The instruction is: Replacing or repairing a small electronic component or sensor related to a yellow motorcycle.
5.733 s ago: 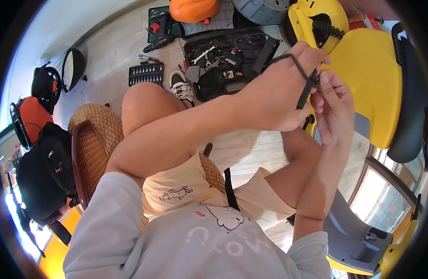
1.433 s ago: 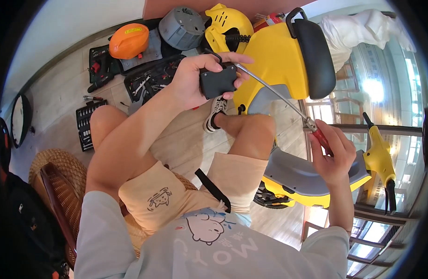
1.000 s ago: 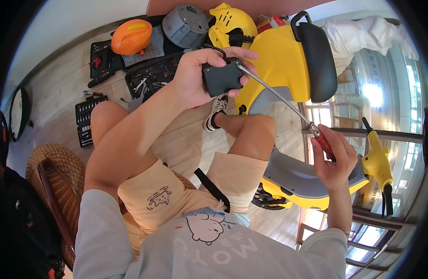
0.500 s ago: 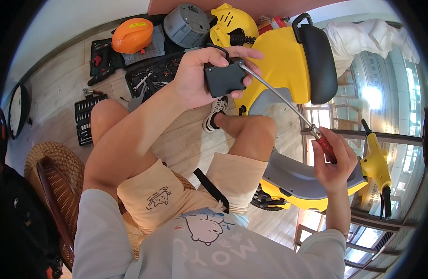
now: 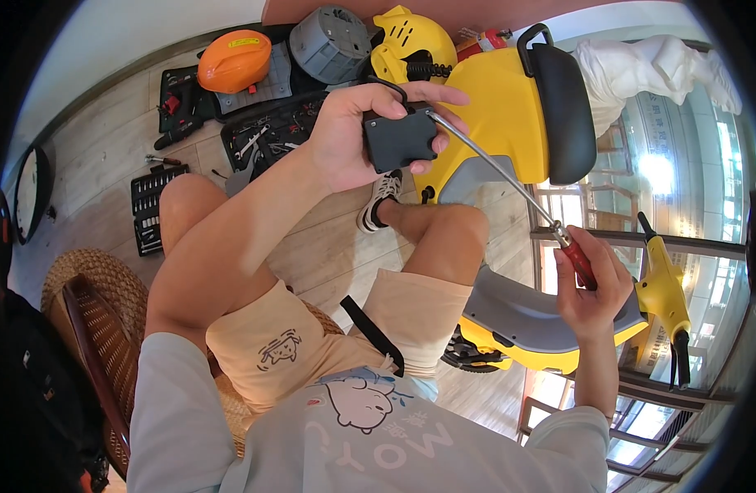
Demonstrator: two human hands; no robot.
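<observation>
My left hand (image 5: 351, 135) is closed around a small black box (image 5: 401, 141) with a short black cable at its top and small screws in its face. My right hand (image 5: 593, 283) grips the red handle of a long screwdriver (image 5: 509, 178). The screwdriver's steel shaft slants up and left, and its tip meets the upper right corner of the box. Whether the tip sits in a screw there is too small to tell. Both hands are raised over my lap, the left one farther out.
A yellow scooter (image 5: 493, 103) with a black seat stands at the right. On the floor lie a tool case (image 5: 258, 140), a socket set (image 5: 154, 205), a power drill (image 5: 179, 131), an orange hard hat (image 5: 234, 62), a grey bin-like part (image 5: 328, 45) and a yellow helmet (image 5: 412, 45). A wicker chair (image 5: 98, 345) is under me.
Both hands, the black box and the screwdriver have shifted very slightly to the right. The tip stays at the same corner of the box.
</observation>
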